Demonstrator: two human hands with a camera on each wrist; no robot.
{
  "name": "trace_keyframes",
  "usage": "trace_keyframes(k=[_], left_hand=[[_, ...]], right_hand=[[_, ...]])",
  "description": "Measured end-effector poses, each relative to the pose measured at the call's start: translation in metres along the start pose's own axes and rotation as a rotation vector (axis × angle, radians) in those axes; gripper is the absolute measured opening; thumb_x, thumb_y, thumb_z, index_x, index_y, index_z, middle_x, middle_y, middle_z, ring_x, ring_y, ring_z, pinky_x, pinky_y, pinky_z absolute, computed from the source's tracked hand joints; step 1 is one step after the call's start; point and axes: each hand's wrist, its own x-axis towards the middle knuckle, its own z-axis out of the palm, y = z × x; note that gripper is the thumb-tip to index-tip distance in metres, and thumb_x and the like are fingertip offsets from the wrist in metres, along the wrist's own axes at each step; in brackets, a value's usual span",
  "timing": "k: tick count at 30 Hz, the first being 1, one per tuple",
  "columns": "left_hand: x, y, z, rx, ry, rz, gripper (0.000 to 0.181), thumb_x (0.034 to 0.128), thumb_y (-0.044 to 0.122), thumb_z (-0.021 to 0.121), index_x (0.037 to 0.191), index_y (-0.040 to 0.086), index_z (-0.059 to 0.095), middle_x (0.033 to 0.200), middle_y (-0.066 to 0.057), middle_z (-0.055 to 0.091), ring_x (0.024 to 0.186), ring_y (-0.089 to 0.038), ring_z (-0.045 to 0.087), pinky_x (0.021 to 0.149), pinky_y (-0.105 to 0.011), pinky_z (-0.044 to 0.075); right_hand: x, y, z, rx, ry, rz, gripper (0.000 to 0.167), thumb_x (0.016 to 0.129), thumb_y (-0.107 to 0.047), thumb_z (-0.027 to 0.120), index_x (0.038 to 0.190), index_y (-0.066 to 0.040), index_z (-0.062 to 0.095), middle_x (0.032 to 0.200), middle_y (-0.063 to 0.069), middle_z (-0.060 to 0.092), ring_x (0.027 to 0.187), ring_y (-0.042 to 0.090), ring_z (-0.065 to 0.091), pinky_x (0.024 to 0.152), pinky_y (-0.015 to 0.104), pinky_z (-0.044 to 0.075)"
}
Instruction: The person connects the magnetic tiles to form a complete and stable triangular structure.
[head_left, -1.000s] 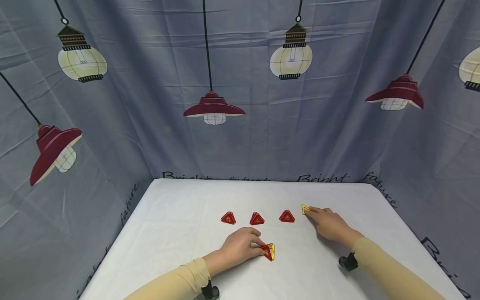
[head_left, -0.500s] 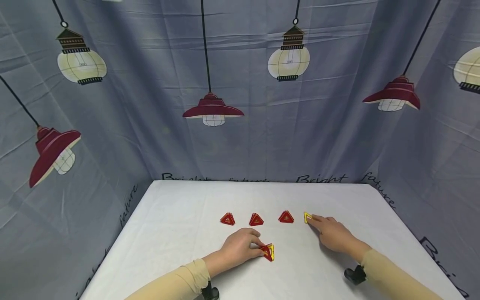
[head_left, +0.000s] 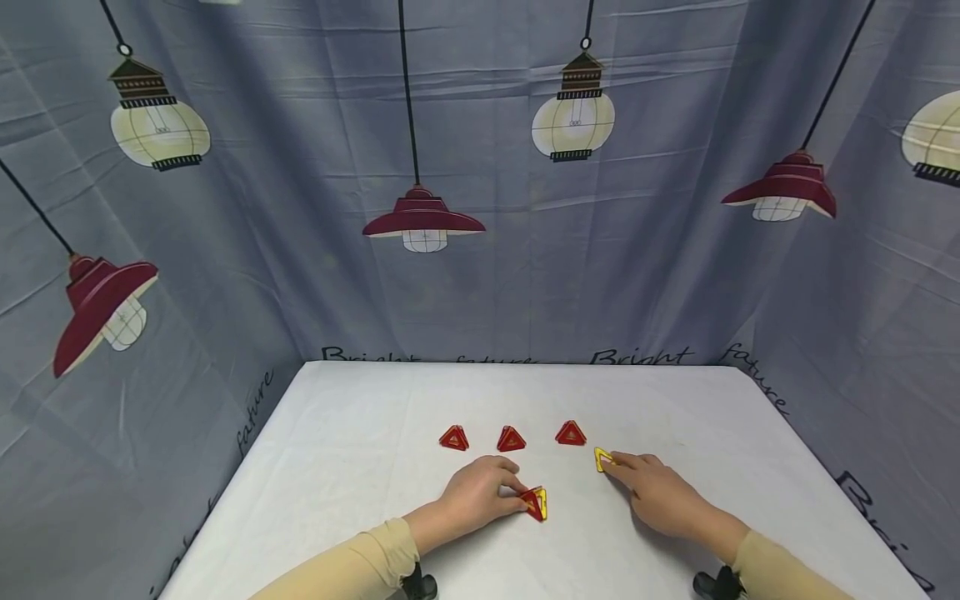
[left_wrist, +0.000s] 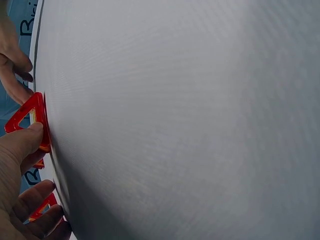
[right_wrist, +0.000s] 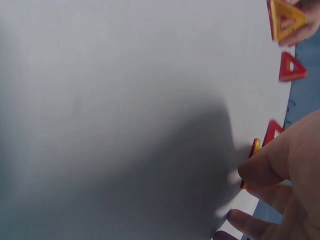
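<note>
Two magnetic triangle tiles, one red (head_left: 533, 505) and one yellow (head_left: 543, 503), stand joined on the white table near its middle. My left hand (head_left: 474, 498) pinches the red one between thumb and fingers; the left wrist view shows the thumb (left_wrist: 31, 135) on its frame. To the right, my right hand (head_left: 663, 498) pinches a separate yellow triangle tile (head_left: 597, 461), held upright at or just above the table. The right wrist view shows that yellow tile (right_wrist: 256, 145) nearly edge-on, mostly covered by the thumb.
Three red triangular pieces stand in a row beyond the hands: a left one (head_left: 453, 437), a middle one (head_left: 512, 439) and a right one (head_left: 571, 433). The white table (head_left: 360, 417) meets a grey-blue curtain (head_left: 480, 308) printed with lamps.
My right hand has brought the yellow tile nearer to me and slightly left, in front of the row of red pieces. My left hand stays in place with the joined tiles.
</note>
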Motion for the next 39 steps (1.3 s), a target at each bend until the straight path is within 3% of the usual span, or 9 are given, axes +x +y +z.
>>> trace_keyframes(k=[12, 21, 27, 31, 39], left_hand=[[-0.001, 0.001, 0.0, 0.004, 0.003, -0.008, 0.019, 0.09, 0.037, 0.08, 0.104, 0.025, 0.083, 0.125, 0.005, 0.069, 0.12, -0.01, 0.059, 0.098, -0.032, 0.05], [0.0, 0.0, 0.001, 0.007, 0.006, -0.006, 0.019, 0.0894, 0.038, 0.08, 0.104, 0.026, 0.083, 0.126, 0.005, 0.069, 0.12, -0.01, 0.06, 0.098, -0.032, 0.05], [0.0, 0.0, 0.001, 0.006, 0.008, -0.008, 0.018, 0.0891, 0.037, 0.081, 0.103, 0.026, 0.083, 0.125, 0.006, 0.069, 0.119, -0.01, 0.06, 0.097, -0.031, 0.05], [0.0, 0.0, 0.001, 0.007, 0.008, -0.009, 0.018, 0.0891, 0.037, 0.081, 0.103, 0.026, 0.083, 0.124, 0.006, 0.069, 0.119, -0.009, 0.06, 0.097, -0.03, 0.05], [0.001, -0.001, 0.002, 0.009, -0.002, -0.016, 0.019, 0.0889, 0.039, 0.08, 0.103, 0.028, 0.083, 0.125, 0.007, 0.069, 0.12, -0.009, 0.059, 0.097, -0.031, 0.05]], right_hand=[[-0.008, -0.032, 0.006, 0.018, -0.034, -0.082, 0.051, 0.094, -0.002, 0.061, 0.143, -0.015, 0.062, 0.148, 0.007, 0.053, 0.132, 0.035, 0.05, 0.106, 0.059, 0.042], [-0.008, -0.047, 0.01, 0.022, -0.048, -0.151, 0.044, 0.093, -0.023, 0.075, 0.136, -0.022, 0.069, 0.137, 0.002, 0.061, 0.125, 0.029, 0.055, 0.102, 0.056, 0.046], [-0.001, -0.048, 0.015, 0.03, 0.027, -0.137, 0.034, 0.089, -0.028, 0.079, 0.122, -0.023, 0.075, 0.124, -0.004, 0.065, 0.117, 0.023, 0.059, 0.099, 0.051, 0.05], [0.006, -0.051, 0.019, 0.045, 0.089, -0.082, 0.038, 0.086, -0.031, 0.083, 0.121, -0.019, 0.075, 0.116, -0.007, 0.066, 0.109, 0.017, 0.06, 0.095, 0.046, 0.052], [0.017, -0.06, 0.024, 0.004, 0.14, 0.019, 0.043, 0.079, -0.036, 0.088, 0.116, -0.017, 0.078, 0.105, -0.01, 0.063, 0.096, 0.011, 0.055, 0.087, 0.039, 0.052]])
